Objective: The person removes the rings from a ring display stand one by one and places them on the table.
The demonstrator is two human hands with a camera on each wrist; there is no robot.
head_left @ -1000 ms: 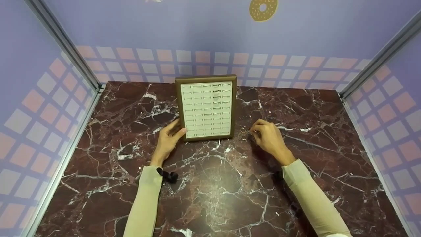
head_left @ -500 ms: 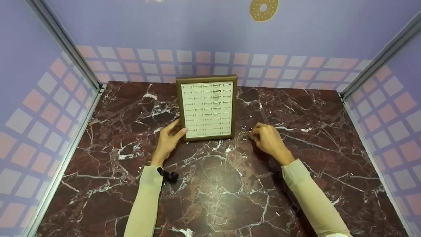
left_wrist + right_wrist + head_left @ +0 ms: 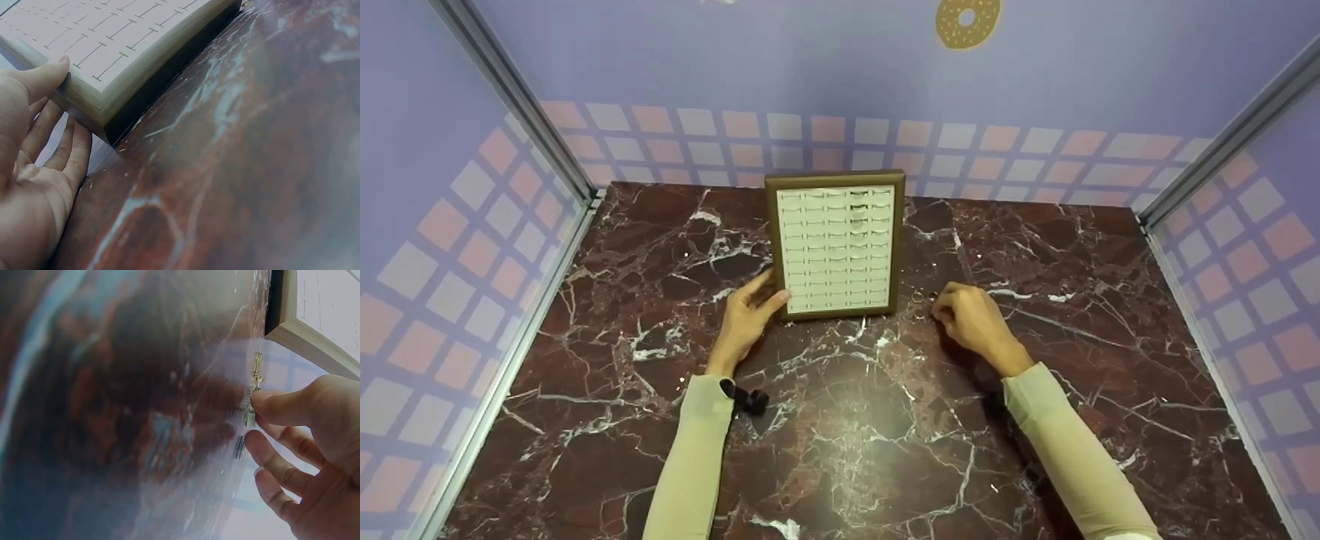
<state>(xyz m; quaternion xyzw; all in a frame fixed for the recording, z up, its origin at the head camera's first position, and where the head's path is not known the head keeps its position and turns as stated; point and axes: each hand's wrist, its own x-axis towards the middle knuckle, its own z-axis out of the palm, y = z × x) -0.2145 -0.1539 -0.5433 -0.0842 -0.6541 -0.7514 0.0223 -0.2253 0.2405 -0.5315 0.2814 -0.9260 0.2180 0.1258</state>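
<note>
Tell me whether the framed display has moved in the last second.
No. In the head view, the framed display keeps its place against the checkered band behind it, shifted neither left nor right.

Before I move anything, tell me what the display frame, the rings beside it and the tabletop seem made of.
Display frame: brown, perhaps wood or a wood-look covering; its edge shows grain-like streaks.
Rings: probably metal, with a bright gold-toned or silvery shine.
Tabletop: polished marble or a marble-look sheet; dark red, white-veined, with glossy glare.
</note>
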